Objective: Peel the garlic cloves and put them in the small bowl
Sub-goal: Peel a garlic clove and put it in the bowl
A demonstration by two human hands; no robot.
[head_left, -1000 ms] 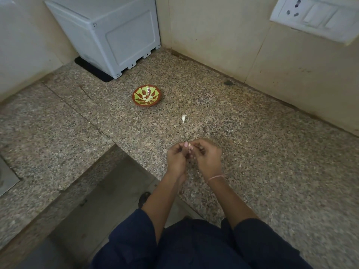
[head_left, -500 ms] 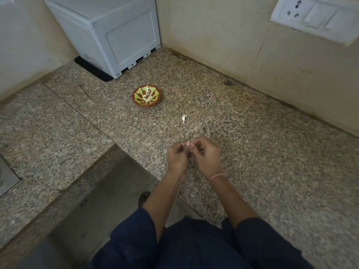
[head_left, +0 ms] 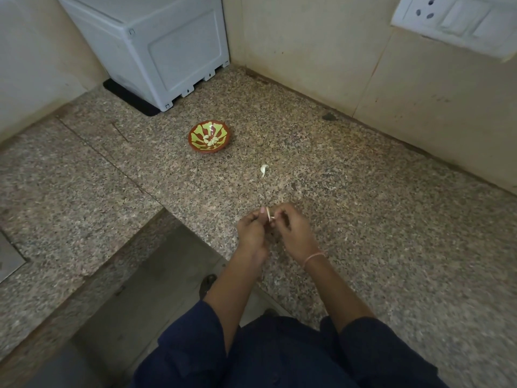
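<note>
The left hand (head_left: 253, 229) and right hand (head_left: 293, 233) both pinch the tiny pale papery-skinned garlic clove (head_left: 269, 214), likely light, firm, slippery, best gripped at its ends.

A pale grey boxy plastic appliance (head_left: 167, 51) stands in the back corner of the speckled granite worktop (head_left: 363, 219), on a thin black mat (head_left: 131, 100). Right of the appliance, a white switch-and-socket plate (head_left: 453, 23) sits on the beige wall (head_left: 307, 37).
</note>
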